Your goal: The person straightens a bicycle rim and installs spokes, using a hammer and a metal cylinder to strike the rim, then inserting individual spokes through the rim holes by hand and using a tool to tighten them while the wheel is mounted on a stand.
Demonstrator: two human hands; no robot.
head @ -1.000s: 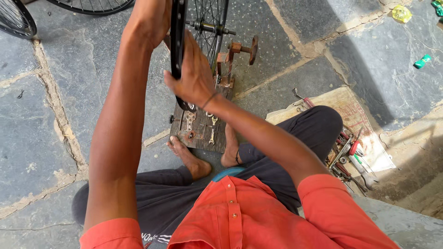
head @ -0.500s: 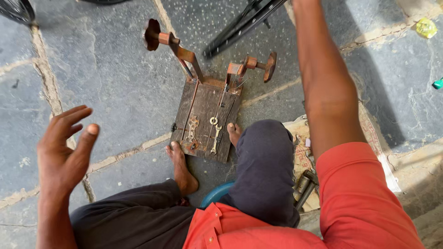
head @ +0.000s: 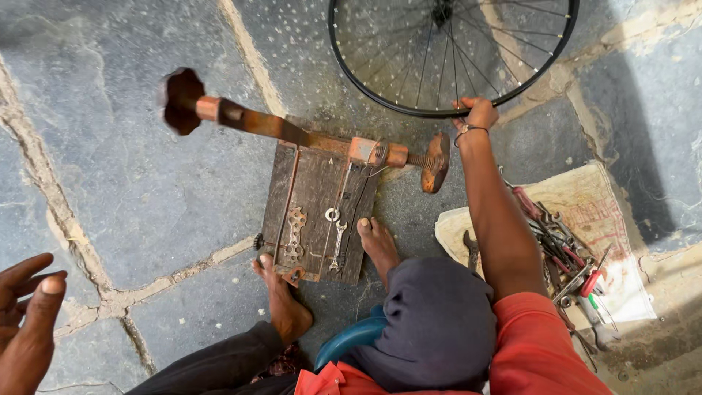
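Right arm (head: 497, 219) outstretched, fingers (head: 477, 111) curled; left hand (head: 25, 314) spread loosely.

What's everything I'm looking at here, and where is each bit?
Bicycle wheel: one, black rim with thin spokes, lying on the stone floor at top.
Truing stand: one, rusty arms on a dark wooden base, centre.
Spanners: about two, grey metal, on the wooden base.
Cloth sack: one, pale, on the floor at right.
Hand tools: a pile, some red-handled, on the sack.
Stool: one, blue, mostly hidden under the person.
Bare feet: two, against the wooden base.
Left hand: open, empty, lower left.
Right hand: gripping the wheel rim.
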